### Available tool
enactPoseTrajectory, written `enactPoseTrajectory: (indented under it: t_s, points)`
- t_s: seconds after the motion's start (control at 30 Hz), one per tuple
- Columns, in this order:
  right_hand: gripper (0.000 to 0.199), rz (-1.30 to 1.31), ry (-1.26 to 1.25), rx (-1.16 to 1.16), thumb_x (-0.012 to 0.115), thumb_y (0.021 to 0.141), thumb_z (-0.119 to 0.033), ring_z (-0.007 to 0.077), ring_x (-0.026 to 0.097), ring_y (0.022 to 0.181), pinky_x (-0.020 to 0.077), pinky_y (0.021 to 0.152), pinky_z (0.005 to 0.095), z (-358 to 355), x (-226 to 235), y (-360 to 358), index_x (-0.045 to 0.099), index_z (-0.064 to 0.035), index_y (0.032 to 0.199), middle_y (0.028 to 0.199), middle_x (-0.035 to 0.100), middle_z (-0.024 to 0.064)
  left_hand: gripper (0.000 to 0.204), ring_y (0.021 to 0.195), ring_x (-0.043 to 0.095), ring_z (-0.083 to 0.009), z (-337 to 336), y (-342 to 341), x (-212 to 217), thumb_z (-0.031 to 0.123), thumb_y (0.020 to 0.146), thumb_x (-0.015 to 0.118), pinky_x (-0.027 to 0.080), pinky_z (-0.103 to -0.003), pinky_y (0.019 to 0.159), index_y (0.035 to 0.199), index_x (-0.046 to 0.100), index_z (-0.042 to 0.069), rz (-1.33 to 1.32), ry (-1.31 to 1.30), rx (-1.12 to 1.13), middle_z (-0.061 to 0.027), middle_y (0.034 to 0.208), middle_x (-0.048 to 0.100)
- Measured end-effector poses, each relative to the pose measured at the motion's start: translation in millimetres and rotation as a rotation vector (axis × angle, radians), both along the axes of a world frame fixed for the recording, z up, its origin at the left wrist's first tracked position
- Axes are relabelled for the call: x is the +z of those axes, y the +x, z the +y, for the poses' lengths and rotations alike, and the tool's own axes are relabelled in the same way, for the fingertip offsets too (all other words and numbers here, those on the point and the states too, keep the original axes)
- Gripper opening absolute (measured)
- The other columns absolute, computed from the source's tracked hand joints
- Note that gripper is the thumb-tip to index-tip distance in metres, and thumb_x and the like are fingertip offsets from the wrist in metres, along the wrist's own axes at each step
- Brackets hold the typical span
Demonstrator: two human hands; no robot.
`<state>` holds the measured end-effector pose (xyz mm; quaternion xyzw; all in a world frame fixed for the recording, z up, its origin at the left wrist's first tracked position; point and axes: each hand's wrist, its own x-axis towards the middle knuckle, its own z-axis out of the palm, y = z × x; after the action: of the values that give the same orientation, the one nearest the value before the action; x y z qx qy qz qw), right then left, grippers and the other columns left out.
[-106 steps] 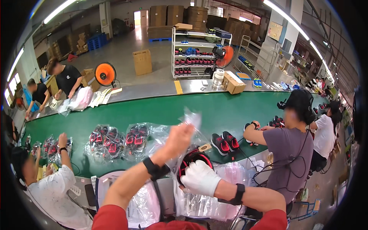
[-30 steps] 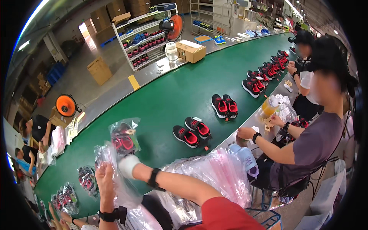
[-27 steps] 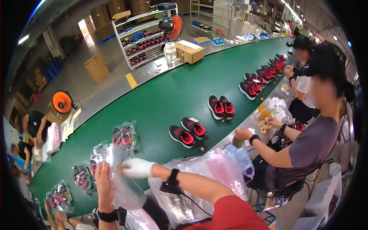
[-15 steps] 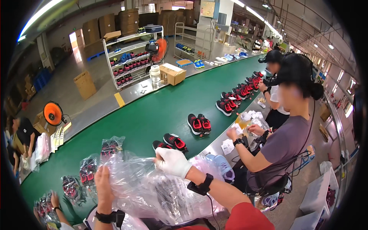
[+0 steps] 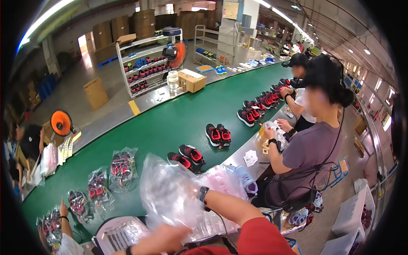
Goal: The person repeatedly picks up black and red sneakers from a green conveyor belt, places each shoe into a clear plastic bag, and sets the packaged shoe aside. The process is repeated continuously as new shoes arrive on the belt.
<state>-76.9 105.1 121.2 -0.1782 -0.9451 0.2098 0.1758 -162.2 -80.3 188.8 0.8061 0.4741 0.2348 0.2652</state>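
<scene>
A large clear plastic bag (image 5: pixel 163 187) is puffed out in front of me, above the near edge of the green conveyor belt. My right hand (image 5: pixel 182 189) is inside the bag, seen blurred through the film; its fingers cannot be made out. My left hand (image 5: pixel 168 237), smeared by motion, is closed at the bag's lower edge. Below and right of the bag lie more clear bags (image 5: pixel 208 221) in a loose heap. Just beyond the bag, a pair of black and red sneakers (image 5: pixel 187 157) sits unwrapped on the belt.
Bagged sneakers (image 5: pixel 123 168) stand along the belt to the left, by a co-worker's hand (image 5: pixel 63 210). More pairs (image 5: pixel 219 135) run up the belt. At right, a co-worker (image 5: pixel 314 136) handles small white papers. Light blue shoes (image 5: pixel 246 180) lie beside the heap.
My right hand has gone from pinching the bag's edge to inside the bag, which has filled out. My left hand has moved down and right. The co-worker at right has shifted their hands.
</scene>
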Motion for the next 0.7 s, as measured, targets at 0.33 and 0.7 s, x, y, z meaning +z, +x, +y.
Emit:
enactPoseTrajectory:
  t_s: [0.33,0.7]
  points:
    - [0.017,-0.118,-0.144,0.223,0.054,0.078,-0.014,0.0321,0.064,0.082,0.0504,0.071,0.0422,6,30,-35,0.065,-0.0060,0.088,0.087,0.066,0.0172,0.027,0.059,0.037,-0.0092,103,-116,-28,0.016,0.091,0.055,0.031,-0.027,0.051,0.075,0.051,-0.005,-0.290,0.352,1.036,0.0004,0.061,0.043]
    - [0.057,-0.537,-0.247,-0.024,0.060,0.067,-0.061,0.0293,0.063,0.091,0.0487,0.079,0.0380,194,-78,27,0.065,-0.0186,0.104,0.099,0.066,0.0101,0.019,0.067,0.039,-0.0021,134,-119,-37,0.015,0.093,0.053,0.030,-0.020,0.057,0.079,0.054,0.003,-0.543,0.160,1.080,0.0071,0.071,0.046]
